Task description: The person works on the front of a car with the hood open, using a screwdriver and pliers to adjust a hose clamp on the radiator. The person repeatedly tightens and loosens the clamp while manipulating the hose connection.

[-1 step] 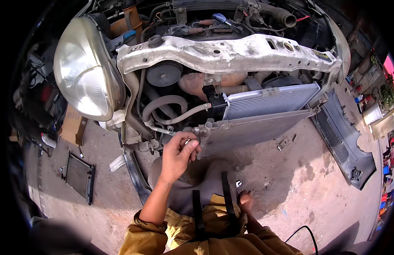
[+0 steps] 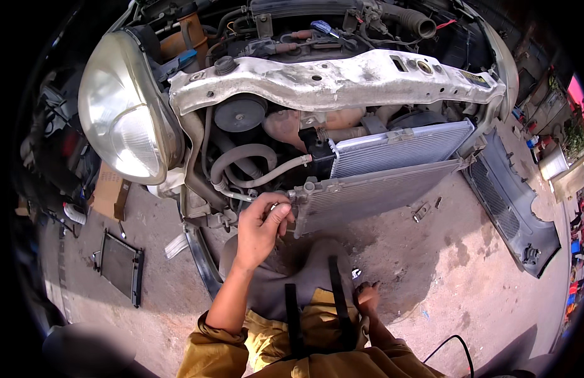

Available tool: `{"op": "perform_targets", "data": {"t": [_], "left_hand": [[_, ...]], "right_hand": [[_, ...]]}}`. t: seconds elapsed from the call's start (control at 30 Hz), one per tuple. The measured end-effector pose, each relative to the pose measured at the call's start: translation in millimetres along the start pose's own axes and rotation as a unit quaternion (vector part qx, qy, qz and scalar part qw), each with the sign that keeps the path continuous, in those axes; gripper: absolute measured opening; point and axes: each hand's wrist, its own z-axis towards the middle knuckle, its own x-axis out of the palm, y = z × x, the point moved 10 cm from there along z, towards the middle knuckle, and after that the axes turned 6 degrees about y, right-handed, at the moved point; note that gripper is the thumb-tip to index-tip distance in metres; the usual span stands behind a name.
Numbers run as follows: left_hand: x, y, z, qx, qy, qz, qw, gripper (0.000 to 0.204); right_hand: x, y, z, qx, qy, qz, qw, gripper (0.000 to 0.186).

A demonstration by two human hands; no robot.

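Note:
My left hand (image 2: pixel 261 228) is closed in a pinch at the near left corner of the car's condenser (image 2: pixel 367 196), beside the metal end of a pipe (image 2: pixel 236 195). What lies between thumb and fingers is mostly hidden. A grey hose (image 2: pixel 241 151) loops above this pipe. Behind the condenser leans the silver-finned radiator (image 2: pixel 402 148), its dark end tank (image 2: pixel 318 154) at the left. Low beside my right knee, my right hand (image 2: pixel 368 298) has curled fingers. A small shiny metal piece (image 2: pixel 356 273) shows next to it; the grip is partly hidden.
A white metal crossbar (image 2: pixel 342 82) spans the front above the radiator, with a headlight (image 2: pixel 121 113) at its left. On the ground lie a black-framed cooler (image 2: pixel 120 264), a cardboard box (image 2: pixel 109 195), a dark fender panel (image 2: pixel 512 208) and a small metal bracket (image 2: pixel 421 212).
The view has shifted very slightly. My left hand stays at the condenser corner, its thumb a little turned, and the shiny bit between the fingers shows less. My right hand has barely moved.

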Motion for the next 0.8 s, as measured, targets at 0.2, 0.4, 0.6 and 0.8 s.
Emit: {"op": "perform_targets", "data": {"t": [0.2, 0.4, 0.6, 0.8], "left_hand": [[-29.6, -3.4, 3.7, 0.001, -0.034, 0.071, 0.997, 0.023], [-28.4, -8.5, 11.8, 0.013, -0.053, 0.149, 0.987, 0.024], [-35.6, -6.9, 21.9, -0.007, -0.053, 0.18, 0.982, 0.022], [-34.5, 0.7, 21.1, -0.032, -0.084, 0.162, 0.983, 0.021]], "right_hand": [[-79.5, 18.4, -20.0, -0.007, -0.184, 0.045, 0.982, 0.022], [70.8, -25.5, 30.9, 0.047, 0.031, -0.073, 0.996, 0.039], [183.5, -38.7, 78.8, 0.25, 0.112, 0.148, 0.95, 0.05], [204.9, -54.6, 88.4, 0.223, 0.007, 0.191, 0.956, 0.033]]}}
